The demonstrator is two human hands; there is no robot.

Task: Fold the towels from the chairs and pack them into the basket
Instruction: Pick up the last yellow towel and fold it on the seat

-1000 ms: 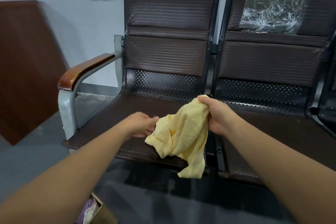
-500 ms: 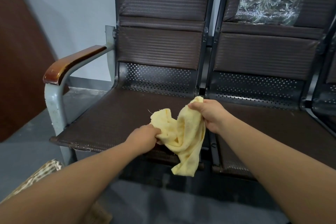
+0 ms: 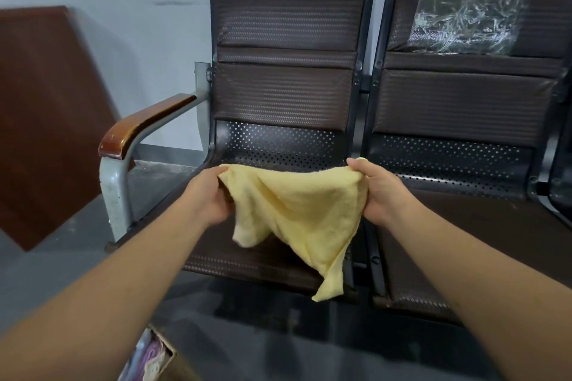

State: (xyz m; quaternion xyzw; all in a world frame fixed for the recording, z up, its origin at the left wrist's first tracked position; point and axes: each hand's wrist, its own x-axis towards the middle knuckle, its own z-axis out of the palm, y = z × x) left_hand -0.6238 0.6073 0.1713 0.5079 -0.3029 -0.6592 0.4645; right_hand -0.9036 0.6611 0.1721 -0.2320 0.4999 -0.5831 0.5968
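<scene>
Yellow towel (image 3: pixel 297 210) stretched between left hand (image 3: pixel 205 199), right hand (image 3: pixel 379 192); both pinch corners.

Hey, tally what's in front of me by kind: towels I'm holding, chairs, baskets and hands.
Held yellow towel: 1
Chairs clearly in view: 2, left chair, right chair
Partly visible basket: 1
Hands: 2, left hand, right hand
Total: 6
</scene>
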